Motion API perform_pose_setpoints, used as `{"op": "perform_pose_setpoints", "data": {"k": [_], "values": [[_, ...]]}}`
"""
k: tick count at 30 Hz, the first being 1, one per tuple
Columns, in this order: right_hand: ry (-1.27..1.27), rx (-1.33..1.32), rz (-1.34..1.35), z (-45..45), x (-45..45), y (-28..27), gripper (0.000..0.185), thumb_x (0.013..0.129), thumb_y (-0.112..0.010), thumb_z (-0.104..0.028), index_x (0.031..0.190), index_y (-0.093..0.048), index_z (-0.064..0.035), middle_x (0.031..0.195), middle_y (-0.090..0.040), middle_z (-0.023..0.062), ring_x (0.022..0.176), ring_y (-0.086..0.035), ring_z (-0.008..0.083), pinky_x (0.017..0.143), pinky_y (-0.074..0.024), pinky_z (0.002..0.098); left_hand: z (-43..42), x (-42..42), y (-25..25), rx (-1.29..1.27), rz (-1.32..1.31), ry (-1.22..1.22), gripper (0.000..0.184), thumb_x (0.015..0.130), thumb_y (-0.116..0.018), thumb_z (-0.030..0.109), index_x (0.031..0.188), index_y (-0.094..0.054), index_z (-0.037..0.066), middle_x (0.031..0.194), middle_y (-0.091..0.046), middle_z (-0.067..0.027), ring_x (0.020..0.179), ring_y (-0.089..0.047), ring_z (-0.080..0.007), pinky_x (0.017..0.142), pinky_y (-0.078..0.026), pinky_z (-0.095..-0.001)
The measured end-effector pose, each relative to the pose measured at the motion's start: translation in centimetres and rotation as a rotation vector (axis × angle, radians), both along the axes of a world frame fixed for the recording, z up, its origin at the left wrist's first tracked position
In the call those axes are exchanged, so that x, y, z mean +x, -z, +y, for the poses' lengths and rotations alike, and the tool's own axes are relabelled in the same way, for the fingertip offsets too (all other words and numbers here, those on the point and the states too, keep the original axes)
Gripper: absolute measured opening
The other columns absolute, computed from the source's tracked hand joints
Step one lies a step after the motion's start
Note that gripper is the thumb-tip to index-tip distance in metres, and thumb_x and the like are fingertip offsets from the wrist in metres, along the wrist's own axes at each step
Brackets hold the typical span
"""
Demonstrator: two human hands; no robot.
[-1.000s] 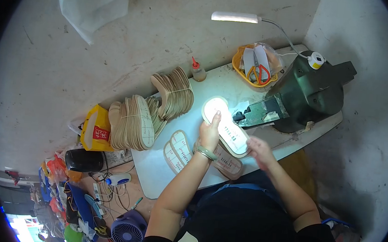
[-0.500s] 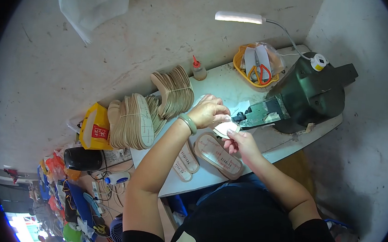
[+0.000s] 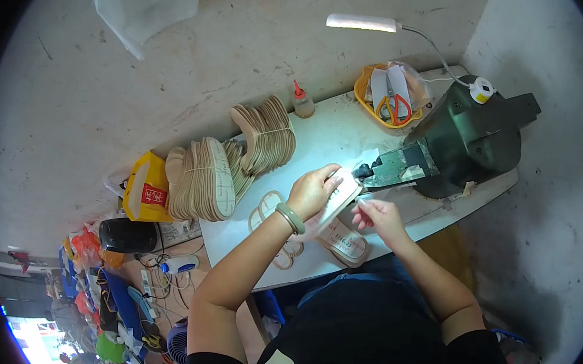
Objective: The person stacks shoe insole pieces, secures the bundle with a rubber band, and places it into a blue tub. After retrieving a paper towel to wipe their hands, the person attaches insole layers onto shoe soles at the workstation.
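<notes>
My left hand (image 3: 311,196), with a bangle at the wrist, grips a pale shoe insole (image 3: 343,194) between thumb and fingers. The insole is tilted, its upper end at the tip of the dark green machine's (image 3: 404,165) narrow arm. Close to the insole's right edge is my right hand (image 3: 383,222), fingers curled and thumb pressed to the forefinger; whether anything is pinched there I cannot make out. Beneath the hands, a pile of printed insoles (image 3: 346,242) lies on the table (image 3: 257,261). More loose insoles (image 3: 268,206) lie beside my left wrist, partly hidden by it.
Tied bundles of insoles (image 3: 201,181) stand at the table's left, beside a yellow box (image 3: 144,188). Along the back are a red-tipped bottle (image 3: 303,104) and a yellow basket (image 3: 389,116) with scissors. A lamp (image 3: 362,23) hangs above.
The insole has swung from lying across both hands to a tilted position in my left hand. My right hand has shifted slightly right and down. More loose insoles show by my left wrist.
</notes>
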State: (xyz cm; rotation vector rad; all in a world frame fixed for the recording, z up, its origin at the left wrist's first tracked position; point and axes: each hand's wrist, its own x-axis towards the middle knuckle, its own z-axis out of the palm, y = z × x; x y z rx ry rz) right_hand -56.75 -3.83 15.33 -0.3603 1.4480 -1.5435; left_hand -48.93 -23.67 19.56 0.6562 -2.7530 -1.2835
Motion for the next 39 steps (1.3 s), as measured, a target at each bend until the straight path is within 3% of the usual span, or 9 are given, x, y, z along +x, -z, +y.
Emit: {"op": "perform_pose_setpoints", "data": {"k": [5,11,17,25,26,29,32,35,39], "values": [[-0.111,-0.145,-0.023,3.5,2.6,4.2,0.032,0.098,-0.056,-0.026,0.105,-0.067,0.0030,0.090,-0.069,0.0072,0.081,-0.063,0.0124,0.076,-0.0498,0.0250,0.9,0.3,0.6,0.044,-0.094,-0.088,0.037,0.092,-0.064,0.029,0.121,-0.058,0.007,0.080,-0.069,-0.0091,0.067,-0.064,-0.0163,0.063,-0.050,-0.0307],[-0.364,-0.112,-0.263,6.3,4.9,5.2,0.032,0.092,-0.060,-0.020,0.116,-0.061,0.0013,0.100,-0.069,0.0125,0.090,-0.068,0.0205,0.082,-0.0535,0.0311,1.7,0.0,0.5,0.168,-0.069,-0.159,0.041,0.091,-0.066,0.028,0.114,-0.051,-0.003,0.074,-0.069,-0.0067,0.060,-0.061,-0.0098,0.056,-0.048,-0.0256],[-0.198,-0.072,-0.199,4.4,4.3,3.1,0.027,0.092,-0.061,-0.022,0.106,-0.063,0.0012,0.085,-0.070,0.0107,0.074,-0.067,0.0145,0.069,-0.0521,0.0265,-0.5,-1.1,4.0,0.230,0.076,-0.296,0.048,0.086,-0.069,0.035,0.110,-0.054,-0.003,0.077,-0.070,-0.0118,0.070,-0.067,-0.0226,0.064,-0.050,-0.0340],[-0.079,-0.102,-0.226,-0.1,2.7,0.4,0.028,0.093,-0.061,-0.027,0.098,-0.066,0.0000,0.072,-0.067,0.0059,0.065,-0.062,0.0106,0.061,-0.0481,0.0233,-5.3,-2.8,5.3,0.413,0.220,-0.412,0.030,0.090,-0.067,0.015,0.106,-0.050,-0.005,0.084,-0.069,-0.0066,0.071,-0.065,-0.0107,0.059,-0.050,-0.0224],[-0.070,-0.090,-0.222,-0.6,2.5,0.0,0.028,0.093,-0.062,-0.028,0.097,-0.067,-0.0002,0.072,-0.067,0.0057,0.065,-0.062,0.0103,0.061,-0.0479,0.0232,-6.4,-2.8,5.9,0.379,0.112,-0.390,0.043,0.089,-0.068,0.017,0.116,-0.048,-0.009,0.099,-0.068,-0.0137,0.088,-0.066,-0.0171,0.074,-0.053,-0.0286],[-0.057,-0.050,-0.225,-1.6,1.9,-0.3,0.028,0.093,-0.063,-0.029,0.093,-0.067,-0.0012,0.071,-0.067,0.0051,0.061,-0.060,0.0091,0.059,-0.0473,0.0229,-5.3,-2.7,3.3,-0.584,0.138,-0.248,0.064,0.085,-0.071,0.023,0.132,-0.041,-0.008,0.118,-0.061,-0.0193,0.114,-0.057,-0.0244,0.093,-0.047,-0.0369],[-0.038,0.001,-0.223,-2.3,1.2,-0.2,0.028,0.093,-0.063,-0.030,0.089,-0.067,-0.0024,0.070,-0.066,0.0042,0.056,-0.057,0.0080,0.055,-0.0459,0.0219,-5.1,-2.8,0.8,-0.414,0.146,0.271,0.070,0.078,-0.075,0.042,0.132,-0.053,0.003,0.130,-0.055,-0.0173,0.127,-0.044,-0.0314,0.103,-0.037,-0.0421],[0.017,0.030,-0.221,-2.8,0.7,-1.2,0.029,0.095,-0.061,-0.030,0.085,-0.067,-0.0033,0.067,-0.065,0.0035,0.053,-0.056,0.0070,0.052,-0.0439,0.0207,-5.2,-3.4,-0.8,-0.172,-0.023,0.536,0.054,0.077,-0.076,0.040,0.124,-0.063,0.016,0.114,-0.061,-0.0098,0.117,-0.050,-0.0290,0.100,-0.040,-0.0408],[0.078,-0.022,-0.178,-2.8,-0.1,-1.2,0.032,0.097,-0.059,-0.030,0.082,-0.067,-0.0026,0.066,-0.064,0.0031,0.052,-0.054,0.0066,0.050,-0.0420,0.0201,-5.0,-3.3,-0.6,-0.158,-0.068,0.447,0.041,0.082,-0.074,0.032,0.119,-0.066,0.018,0.098,-0.060,-0.0067,0.099,-0.051,-0.0241,0.092,-0.044,-0.0352]]}}
